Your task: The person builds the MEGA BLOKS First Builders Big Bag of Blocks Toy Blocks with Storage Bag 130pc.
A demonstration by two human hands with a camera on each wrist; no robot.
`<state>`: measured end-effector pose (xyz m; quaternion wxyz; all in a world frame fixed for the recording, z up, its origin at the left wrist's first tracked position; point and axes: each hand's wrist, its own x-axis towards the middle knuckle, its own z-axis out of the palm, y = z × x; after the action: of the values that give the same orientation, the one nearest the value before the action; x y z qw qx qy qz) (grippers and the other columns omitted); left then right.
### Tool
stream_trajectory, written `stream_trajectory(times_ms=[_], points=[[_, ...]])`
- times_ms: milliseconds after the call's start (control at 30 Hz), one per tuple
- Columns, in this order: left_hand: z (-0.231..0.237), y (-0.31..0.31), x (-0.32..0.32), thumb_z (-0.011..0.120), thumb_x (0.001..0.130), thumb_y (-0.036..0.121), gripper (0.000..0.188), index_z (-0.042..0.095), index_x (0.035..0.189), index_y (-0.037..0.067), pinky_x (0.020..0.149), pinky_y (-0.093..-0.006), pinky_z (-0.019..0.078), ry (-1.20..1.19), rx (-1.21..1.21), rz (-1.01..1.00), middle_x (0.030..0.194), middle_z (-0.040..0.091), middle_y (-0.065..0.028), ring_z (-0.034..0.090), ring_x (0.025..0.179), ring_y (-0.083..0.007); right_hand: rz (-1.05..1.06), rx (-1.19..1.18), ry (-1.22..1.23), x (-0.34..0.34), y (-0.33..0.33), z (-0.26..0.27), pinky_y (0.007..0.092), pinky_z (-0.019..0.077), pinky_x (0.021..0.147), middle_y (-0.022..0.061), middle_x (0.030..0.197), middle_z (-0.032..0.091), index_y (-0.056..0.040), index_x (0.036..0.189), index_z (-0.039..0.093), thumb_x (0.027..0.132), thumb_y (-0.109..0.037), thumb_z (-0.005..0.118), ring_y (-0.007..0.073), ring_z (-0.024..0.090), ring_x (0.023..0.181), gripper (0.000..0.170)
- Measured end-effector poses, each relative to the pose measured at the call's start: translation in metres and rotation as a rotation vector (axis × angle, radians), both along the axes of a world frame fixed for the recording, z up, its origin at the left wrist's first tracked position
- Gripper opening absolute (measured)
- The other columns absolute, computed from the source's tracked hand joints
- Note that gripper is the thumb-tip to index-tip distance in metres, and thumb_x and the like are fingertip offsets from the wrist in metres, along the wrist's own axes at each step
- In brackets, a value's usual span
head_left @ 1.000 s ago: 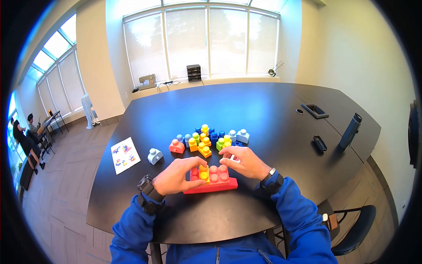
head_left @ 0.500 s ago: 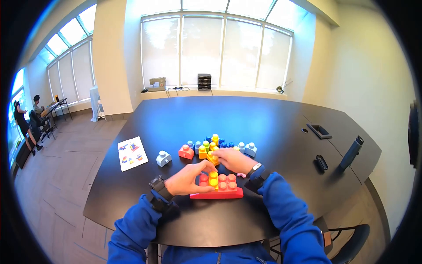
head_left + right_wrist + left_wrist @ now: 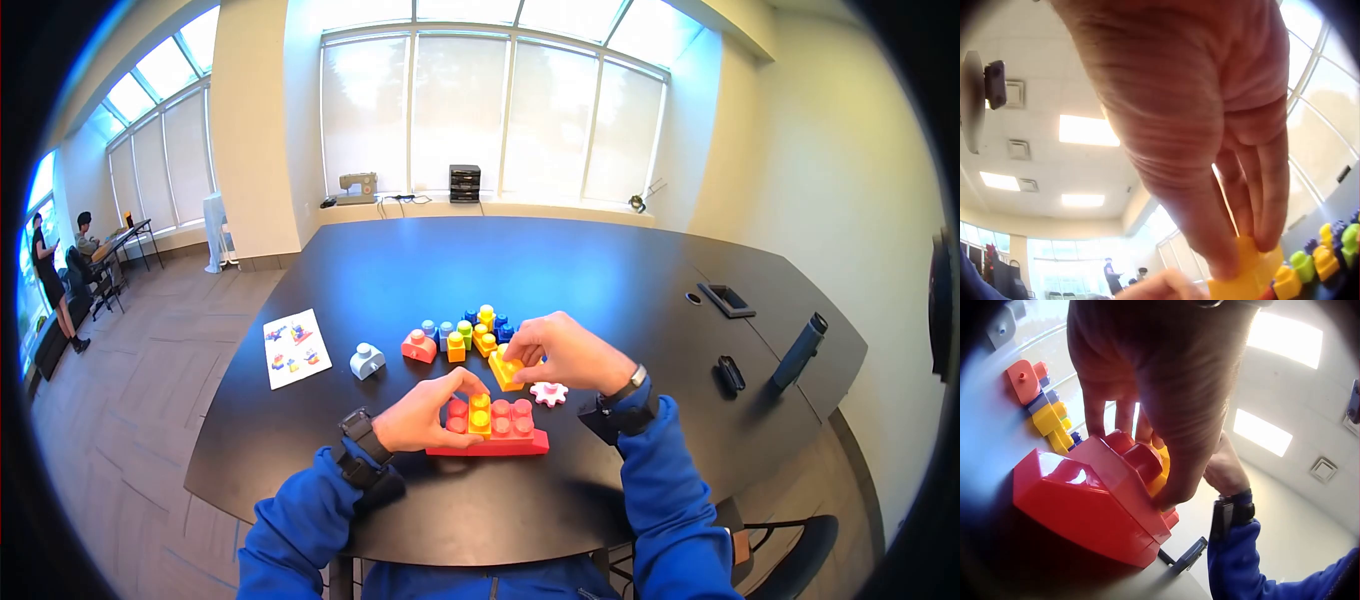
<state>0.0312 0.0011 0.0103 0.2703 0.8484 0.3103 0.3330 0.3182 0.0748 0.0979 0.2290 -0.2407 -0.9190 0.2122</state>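
Note:
My left hand (image 3: 425, 412) grips a block build near the table's front, thumb on the near side and fingers on the far side. The build has a long red base (image 3: 490, 449), pink-red studded blocks (image 3: 513, 420) and a narrow yellow block (image 3: 480, 415) among them. My right hand (image 3: 570, 352) pinches another yellow block (image 3: 506, 372) between thumb and fingers, just beyond the build. In the right wrist view, the fingertips hold that yellow block (image 3: 1244, 275) from above. A white and pink gear piece (image 3: 549, 393) lies beneath the right wrist.
Behind the hands lie several loose blocks: a coral block (image 3: 419, 346), a small yellow block (image 3: 456, 347) and dark blue ones (image 3: 505, 331). A pale blue block (image 3: 367, 361) and a picture sheet (image 3: 297, 348) are at left. A bottle (image 3: 801, 350) and black case (image 3: 730, 374) stand right.
My right hand reached forward to the loose blocks, then came back rightward with a yellow block, and the gear piece came into fuller view. The left hand stays on the build.

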Motion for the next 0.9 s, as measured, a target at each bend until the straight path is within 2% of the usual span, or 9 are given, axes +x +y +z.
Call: stream_trajectory(times_ms=[67, 133, 200, 300, 400, 500, 533, 700, 900], points=[[0.001, -0.001, 0.001, 0.096, 0.087, 0.024, 0.063, 0.061, 0.135, 0.002, 0.111, -0.0387, 0.0547, 0.005, -0.007, -0.010, 0.127, 0.072, -0.0147, 0.072, 0.125, -0.0285, 0.021, -0.004, -0.009, -0.002, -0.025, 0.015, 0.0382, 0.0658, 0.078, 0.0178, 0.098, 0.081, 0.0052, 0.108, 0.081, 0.087, -0.010, 0.092, 0.0277, 0.082, 0.082, 0.028], [0.000, -0.002, 0.002, 0.096, 0.086, 0.023, 0.064, 0.060, 0.136, 0.002, 0.112, -0.0393, 0.0542, -0.002, -0.005, 0.015, 0.128, 0.071, -0.0141, 0.071, 0.126, -0.0285, 0.008, 0.052, -0.248, -0.010, -0.040, 0.019, 0.0387, 0.0651, 0.078, 0.0168, 0.094, 0.081, 0.0028, 0.104, 0.082, 0.085, -0.012, 0.092, 0.0283, 0.082, 0.084, 0.026], [-0.001, -0.002, 0.002, 0.096, 0.086, 0.023, 0.066, 0.060, 0.137, 0.003, 0.112, -0.0401, 0.0540, 0.005, -0.017, 0.003, 0.129, 0.070, -0.0144, 0.070, 0.126, -0.0285, 0.006, 0.209, -0.330, -0.019, -0.041, -0.001, 0.0412, 0.0638, 0.084, 0.0164, 0.092, 0.081, 0.0005, 0.099, 0.082, 0.080, -0.013, 0.092, 0.0346, 0.080, 0.087, 0.025], [-0.002, -0.002, 0.001, 0.096, 0.087, 0.024, 0.067, 0.059, 0.138, 0.003, 0.112, -0.0399, 0.0541, 0.034, 0.000, 0.019, 0.130, 0.070, -0.0147, 0.070, 0.126, -0.0285, 0.012, 0.123, -0.387, -0.031, -0.037, -0.019, 0.0431, 0.0630, 0.084, 0.0160, 0.090, 0.080, 0.0011, 0.097, 0.082, 0.079, -0.013, 0.093, 0.0358, 0.079, 0.088, 0.026], [-0.002, -0.001, 0.000, 0.097, 0.087, 0.024, 0.067, 0.059, 0.138, 0.002, 0.112, -0.0397, 0.0544, 0.029, 0.004, 0.043, 0.131, 0.069, -0.0152, 0.070, 0.126, -0.0290, 0.048, 0.127, -0.400, -0.029, -0.034, -0.017, 0.0456, 0.0615, 0.086, 0.0165, 0.096, 0.080, -0.0002, 0.107, 0.081, 0.077, -0.017, 0.096, 0.0366, 0.078, 0.093, 0.037], [-0.003, -0.001, 0.001, 0.097, 0.088, 0.025, 0.073, 0.057, 0.144, 0.001, 0.111, -0.0403, 0.0553, 0.007, 0.047, 0.020, 0.133, 0.069, -0.0160, 0.070, 0.126, -0.0292, 0.028, 0.226, -0.312, -0.018, -0.030, -0.010, 0.0476, 0.0593, 0.094, 0.0189, 0.112, 0.078, -0.0027, 0.126, 0.074, 0.075, -0.029, 0.101, 0.0398, 0.076, 0.105, 0.063], [-0.004, -0.002, 0.001, 0.097, 0.088, 0.027, 0.076, 0.057, 0.147, 0.000, 0.109, -0.0402, 0.0561, 0.001, 0.080, 0.027, 0.134, 0.070, -0.0164, 0.070, 0.125, -0.0291, 0.034, 0.224, -0.317, -0.019, -0.028, -0.014, 0.0476, 0.0593, 0.094, 0.0189, 0.112, 0.078, -0.0027, 0.126, 0.074, 0.075, -0.029, 0.101, 0.0398, 0.076, 0.105, 0.063], [-0.006, -0.002, 0.001, 0.098, 0.088, 0.030, 0.079, 0.060, 0.149, -0.002, 0.105, -0.0393, 0.0583, 0.043, 0.013, 0.048, 0.131, 0.073, -0.0165, 0.073, 0.119, -0.0280, -0.011, 0.145, -0.441, -0.026, -0.024, -0.027, 0.0495, 0.0612, 0.090, 0.0223, 0.099, 0.078, 0.0021, 0.108, 0.076, 0.071, -0.041, 0.103, 0.0424, 0.076, 0.099, 0.063], [-0.008, -0.001, 0.003, 0.101, 0.085, 0.031, 0.070, 0.067, 0.138, -0.001, 0.099, -0.0381, 0.0599, 0.043, 0.060, 0.070, 0.118, 0.076, -0.0152, 0.075, 0.107, -0.0263, -0.029, 0.182, -0.481, -0.034, -0.028, -0.030, 0.0494, 0.0630, 0.085, 0.0233, 0.091, 0.078, 0.0033, 0.102, 0.077, 0.069, -0.035, 0.099, 0.0432, 0.078, 0.093, 0.055]])
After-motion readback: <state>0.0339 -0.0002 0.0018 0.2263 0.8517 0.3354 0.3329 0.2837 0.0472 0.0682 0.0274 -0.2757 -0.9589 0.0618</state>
